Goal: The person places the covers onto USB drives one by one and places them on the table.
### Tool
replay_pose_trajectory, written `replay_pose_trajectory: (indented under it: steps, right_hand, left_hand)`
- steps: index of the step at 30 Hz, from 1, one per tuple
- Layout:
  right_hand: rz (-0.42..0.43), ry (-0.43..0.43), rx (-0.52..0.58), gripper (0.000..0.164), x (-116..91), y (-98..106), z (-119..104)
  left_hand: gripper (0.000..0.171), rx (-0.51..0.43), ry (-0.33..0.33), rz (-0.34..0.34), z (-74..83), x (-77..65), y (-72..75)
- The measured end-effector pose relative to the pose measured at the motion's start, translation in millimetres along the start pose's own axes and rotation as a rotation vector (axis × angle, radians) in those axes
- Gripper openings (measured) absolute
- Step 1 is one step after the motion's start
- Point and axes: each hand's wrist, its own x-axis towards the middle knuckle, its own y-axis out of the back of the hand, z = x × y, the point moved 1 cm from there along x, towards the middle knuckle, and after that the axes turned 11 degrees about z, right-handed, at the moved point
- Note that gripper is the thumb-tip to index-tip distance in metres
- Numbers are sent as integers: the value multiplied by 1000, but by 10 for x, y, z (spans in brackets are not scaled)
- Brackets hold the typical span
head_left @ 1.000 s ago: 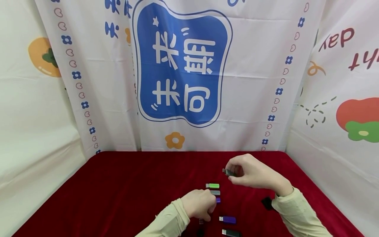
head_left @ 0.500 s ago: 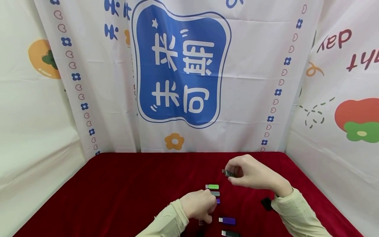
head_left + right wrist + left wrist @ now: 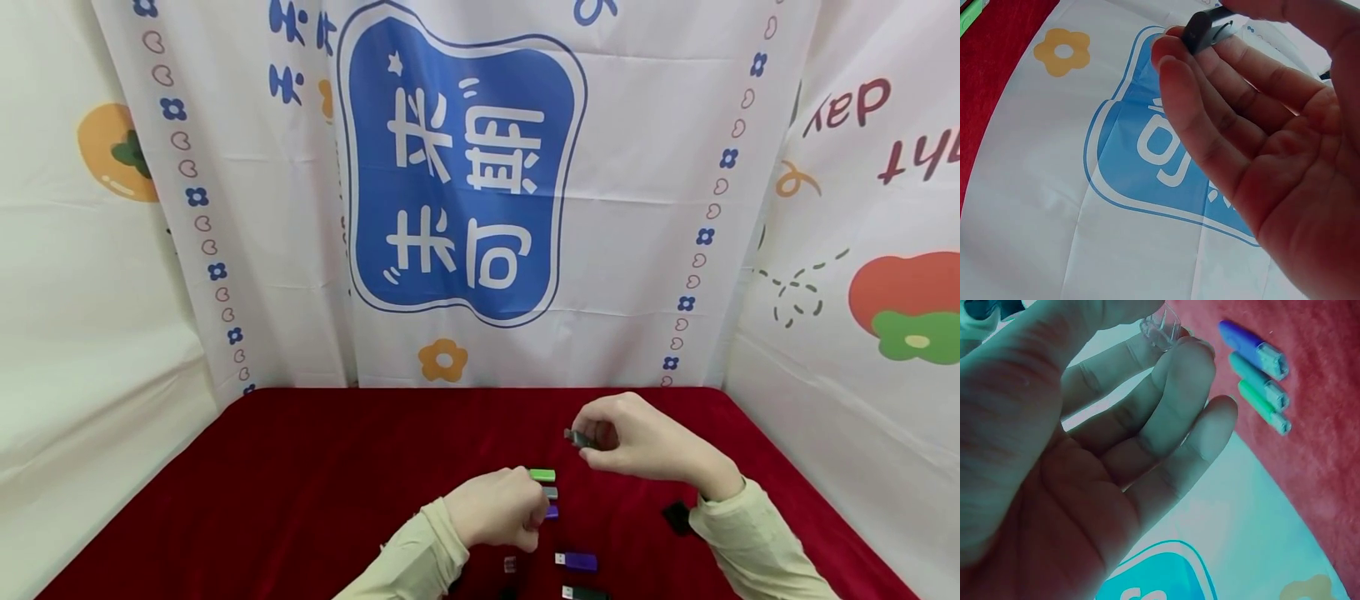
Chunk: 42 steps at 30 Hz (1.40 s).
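On the table (image 3: 337, 500), three USB sticks (image 3: 551, 493) lie in a column at two to three o'clock from the left hand (image 3: 498, 510), with two more sticks (image 3: 579, 562) at four. The right hand (image 3: 645, 439) is at two o'clock from the left, the held stick (image 3: 579, 439) at its nine o'clock.

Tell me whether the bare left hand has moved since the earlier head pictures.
Yes: the bare left hand has shifted upward in the head view, now hiding the left end of the slim bright-green oblong USB stick, which showed before.
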Motion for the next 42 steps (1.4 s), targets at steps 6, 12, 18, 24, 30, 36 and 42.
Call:
replay_pose_trajectory:
  steps: [6, 12, 18, 24, 30, 36, 42]
  right_hand:
    - [0, -4, 6, 22, 2, 10, -7]
    - [2, -16, -10, 23, -5, 5, -7]
    - [2, -21, -20, 22, 4, 3, -7]
    - [10, 9, -11, 23, 15, -4, 11]
    - [14, 19, -25, 24, 11, -11, 23]
    - [5, 6, -33, 24, 10, -3, 13]
    - [17, 13, -43, 23, 1, -18, 12]
  left_hand:
    - [42, -8, 24, 13, -14, -3, 121]
    - [23, 32, 43, 42, -42, -4, 288]
    - [11, 36, 30, 127, -90, -18, 447]
    - [10, 86, -30, 278, -107, -28, 528]
    - [9, 123, -86, 404, -96, -30, 549]
    - [11, 143, -110, 524, -82, -37, 581]
    - [14, 153, -106, 559, -67, -29, 605]
